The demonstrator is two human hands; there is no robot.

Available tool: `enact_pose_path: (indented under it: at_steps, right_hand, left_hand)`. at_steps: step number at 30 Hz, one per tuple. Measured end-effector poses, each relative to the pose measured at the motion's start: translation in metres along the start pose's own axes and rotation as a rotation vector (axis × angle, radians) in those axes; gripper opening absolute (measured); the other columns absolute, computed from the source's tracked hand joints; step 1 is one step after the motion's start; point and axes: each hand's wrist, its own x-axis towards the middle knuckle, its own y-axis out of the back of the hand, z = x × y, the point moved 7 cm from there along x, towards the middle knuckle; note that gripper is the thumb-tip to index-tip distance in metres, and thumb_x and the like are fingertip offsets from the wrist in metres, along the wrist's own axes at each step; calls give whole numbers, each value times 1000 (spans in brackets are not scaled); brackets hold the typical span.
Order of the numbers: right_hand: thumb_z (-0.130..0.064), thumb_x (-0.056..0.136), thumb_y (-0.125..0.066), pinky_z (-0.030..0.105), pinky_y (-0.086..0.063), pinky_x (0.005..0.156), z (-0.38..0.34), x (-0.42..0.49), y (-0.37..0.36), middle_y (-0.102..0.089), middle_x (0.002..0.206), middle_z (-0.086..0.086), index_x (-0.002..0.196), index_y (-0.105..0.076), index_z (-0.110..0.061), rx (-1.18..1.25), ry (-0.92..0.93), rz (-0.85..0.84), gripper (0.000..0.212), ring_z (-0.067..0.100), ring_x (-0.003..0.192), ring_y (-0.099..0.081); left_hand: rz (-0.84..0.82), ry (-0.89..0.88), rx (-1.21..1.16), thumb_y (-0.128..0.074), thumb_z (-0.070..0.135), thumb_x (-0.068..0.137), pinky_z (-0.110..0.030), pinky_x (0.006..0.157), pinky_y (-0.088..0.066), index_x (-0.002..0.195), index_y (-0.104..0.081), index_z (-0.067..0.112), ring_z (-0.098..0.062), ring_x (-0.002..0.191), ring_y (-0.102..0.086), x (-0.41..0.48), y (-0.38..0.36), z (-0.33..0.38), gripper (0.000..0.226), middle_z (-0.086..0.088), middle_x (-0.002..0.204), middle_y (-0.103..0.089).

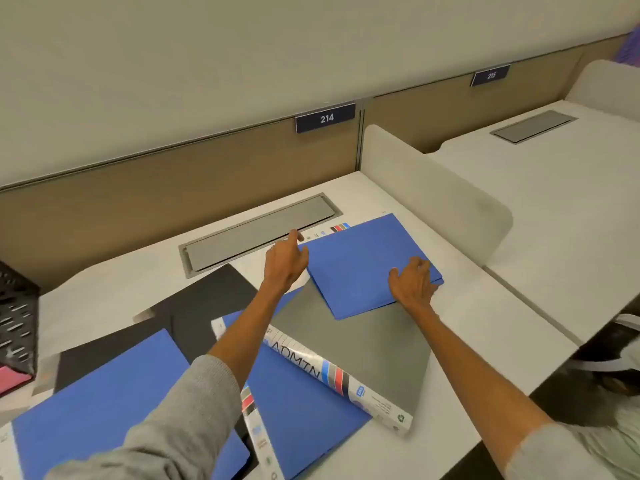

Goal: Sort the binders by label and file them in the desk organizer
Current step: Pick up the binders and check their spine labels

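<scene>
Far to the left of both hands, a black perforated metal desk organizer point(15, 313) stands on the white desk point(121, 289). Under the left forearm, a flat blue plastic binder point(104, 393) overlaps black plastic binders point(207, 299). The left hand point(285, 263) stretches its fingers over the far left corner of a second blue plastic binder point(363, 261), with the thumb on the cover; I cannot tell if it pinches. This binder lies on a grey binder point(363, 341) labelled ADMIN. The right hand point(412, 282) curls its fingers round its right edge.

Far binder point(360, 265) atop the ADMIN binder point(363, 341) on the desk point(114, 292), cable hatch point(256, 233) behind, organizer point(15, 317) seemingly far left
</scene>
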Motion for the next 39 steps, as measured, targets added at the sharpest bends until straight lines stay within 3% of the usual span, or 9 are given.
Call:
enact_pose_path:
  at_steps: [9,15,18,20,25,28,31,36,39]
  right_hand:
    - [-38,93,-50,50,-34,100,50,30,-21,-31,144,20,139,-30,0,-107,-192,-63,63,35,130,-34]
    - [-41,91,-51,47,-37,94,55,44,-31,-37,137,19,134,-35,-1,-196,-186,-34,61,35,125,-35]
    - [-40,92,-50,47,-38,96,56,50,-36,-36,138,21,135,-35,0,-226,-168,-50,61,37,130,-32]
    - [-39,91,-50,48,-37,98,56,52,-38,-36,139,21,134,-37,-1,-220,-164,-66,58,38,132,-30]
    - [-37,88,-58,50,-34,98,60,61,-31,-39,134,16,135,-38,-5,-124,-185,-87,60,34,128,-32]
    - [-34,86,-65,52,-32,100,61,79,-14,-40,137,16,138,-36,-7,32,-218,-93,65,34,130,-33]
    - [-34,87,-69,53,-35,104,49,94,3,-40,146,16,146,-30,-8,229,-194,-148,74,35,133,-38]
    - [-37,90,-67,24,-49,90,-8,84,19,-42,147,11,132,-48,-17,595,-42,-253,49,19,117,-57]
    - [-43,90,-64,40,-41,99,-35,68,18,-35,152,2,144,-34,-16,696,-59,-311,67,23,132,-44]
  left_hand:
    - [-169,514,-255,-71,42,86,-44,99,-42,142,-27,-3,-38,129,-46,23,-68,-36,85,-21,144,-42]
    - [-139,757,-628,-75,38,84,-47,94,-51,126,-44,-6,-35,116,-56,29,-93,-44,69,-20,126,-55]
    - [-149,827,-766,-79,26,81,-32,65,-50,108,-49,-1,-27,83,-59,28,-97,-43,49,-13,104,-54]
    - [-168,795,-803,-78,14,82,-26,54,-44,105,-55,-2,-23,73,-56,28,-97,-41,37,-14,103,-59]
    - [-80,657,-990,-73,-3,81,-15,57,-54,117,-59,-1,-17,84,-64,35,-82,-33,39,-12,118,-65]
    - [-66,623,-1150,-71,-4,82,-30,72,-56,124,-57,0,-25,95,-67,42,-70,-28,44,-15,121,-66]
    - [-51,571,-1302,-67,0,85,-31,72,-57,126,-59,7,-24,97,-69,43,-54,-25,42,-11,120,-68]
    - [-9,427,-1495,-60,4,91,-36,78,-59,129,-58,9,-23,100,-68,43,-20,-15,39,-7,118,-68]
    - [17,360,-1513,-55,1,93,-44,91,-53,136,-51,3,-28,106,-62,45,5,-3,43,-13,125,-62]
